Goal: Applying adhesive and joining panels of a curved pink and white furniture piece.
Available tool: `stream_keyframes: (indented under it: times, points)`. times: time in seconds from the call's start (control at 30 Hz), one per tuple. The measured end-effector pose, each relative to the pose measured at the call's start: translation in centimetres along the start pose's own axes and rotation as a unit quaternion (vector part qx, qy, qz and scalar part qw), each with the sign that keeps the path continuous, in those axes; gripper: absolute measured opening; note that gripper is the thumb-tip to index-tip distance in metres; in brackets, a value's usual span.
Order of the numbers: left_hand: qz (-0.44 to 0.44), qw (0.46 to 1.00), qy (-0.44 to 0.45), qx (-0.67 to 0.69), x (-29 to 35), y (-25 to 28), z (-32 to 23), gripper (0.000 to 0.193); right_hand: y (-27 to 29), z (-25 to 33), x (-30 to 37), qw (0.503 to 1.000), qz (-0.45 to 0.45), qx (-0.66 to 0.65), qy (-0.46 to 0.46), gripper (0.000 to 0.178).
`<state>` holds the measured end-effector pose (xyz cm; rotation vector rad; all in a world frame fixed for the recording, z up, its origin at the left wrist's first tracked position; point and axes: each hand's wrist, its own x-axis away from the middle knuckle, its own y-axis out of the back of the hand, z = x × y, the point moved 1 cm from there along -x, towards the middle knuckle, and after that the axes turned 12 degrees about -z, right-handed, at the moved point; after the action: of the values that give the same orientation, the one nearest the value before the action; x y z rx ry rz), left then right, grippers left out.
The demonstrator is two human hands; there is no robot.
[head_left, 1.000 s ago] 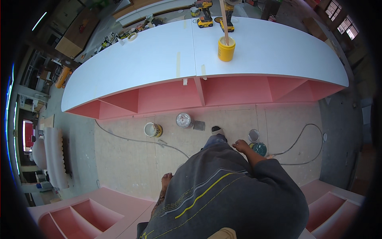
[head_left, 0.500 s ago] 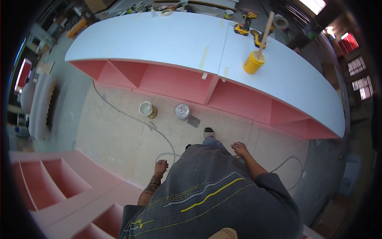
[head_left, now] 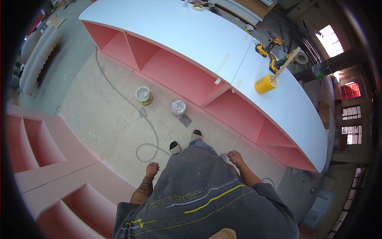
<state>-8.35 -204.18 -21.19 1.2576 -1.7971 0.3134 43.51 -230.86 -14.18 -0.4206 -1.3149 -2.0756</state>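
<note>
While standing in dark-toed shoes [head_left: 196, 136] on pale floor boards [head_left: 99, 119], holding both arms low at either side of a dark grey shirt [head_left: 207, 187]. Carrying the left hand [head_left: 152, 169] just out from the shirt, with fingers curled inward, nearest to a looped grey hose [head_left: 142, 113] lying on the boards. Holding the right hand [head_left: 234, 156] out likewise, with fingers curled too, beside a mostly hidden pale can [head_left: 224, 158]. Cannot tell how tightly pressed together, nor whether pinching anything. Looking down also on an open bucket [head_left: 144, 95] just past the hose, and on a round tin [head_left: 178, 107] with a flat grey piece [head_left: 185, 120] right beside it. Facing a long pink cabinet [head_left: 171, 71] under a white top [head_left: 179, 32]; seeing on that a yellow tub [head_left: 264, 85] with a wooden stick [head_left: 287, 63] tilted in it, black-and-yellow power tools [head_left: 262, 50] near the far edge, and a tape roll [head_left: 193, 8] farther left.
</note>
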Motion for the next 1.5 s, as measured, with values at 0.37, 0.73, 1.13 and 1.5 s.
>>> stream_keyframes:
  times: [0.37, 0.73, 1.13, 1.5]
  points:
    - [-0.029, 0.996, 0.049, 0.067, -0.9, 1.7, -2.5, 0.028, 0.4, 10.5, 0.9, 0.998, 0.026, 0.031, 0.043, 0.062]
    - [0.004, 0.969, -0.199, -0.145, -3.1, 3.1, -2.6, 0.024, 8.9, 31.3, -6.6, 0.941, -0.116, -0.186, 0.259, 0.051]
    - [-0.095, 0.995, 0.015, -0.038, -2.5, -2.2, -15.8, 0.029, 35.6, 52.1, -32.3, 0.797, -0.547, -0.03, 0.255, 0.092]
    - [-0.235, 0.969, -0.043, -0.054, 0.5, -4.9, -26.5, 0.037, 44.4, 52.4, -47.8, 0.803, -0.481, 0.294, 0.193, 0.061]
